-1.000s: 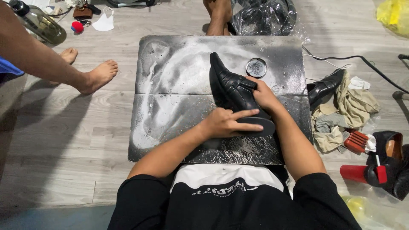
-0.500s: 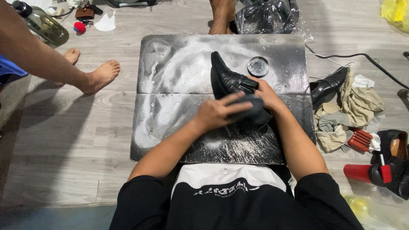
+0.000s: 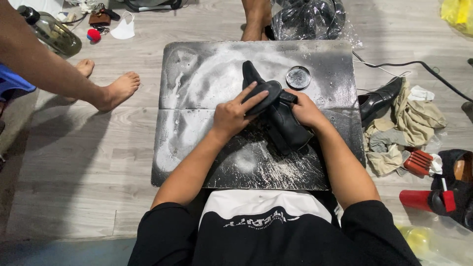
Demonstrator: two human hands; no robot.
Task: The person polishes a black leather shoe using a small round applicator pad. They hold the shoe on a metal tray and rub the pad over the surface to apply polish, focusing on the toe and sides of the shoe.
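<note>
One stained grey surface (image 3: 197, 83) is lying on the floor, carrying one black shoe (image 3: 286, 125) and one round open tin (image 3: 298, 77). Left hand (image 3: 234, 114) is pressing a dark pad (image 3: 263, 96) down on the shoe, fingers extended flat over it. Right hand (image 3: 305, 109) is gripping the shoe's side, just right of the left hand. Tin is sitting just beyond the right hand. A second black shoe (image 3: 379, 98) is lying on rags (image 3: 409, 123), further right. One red brush (image 3: 419, 162) is lying by them.
</note>
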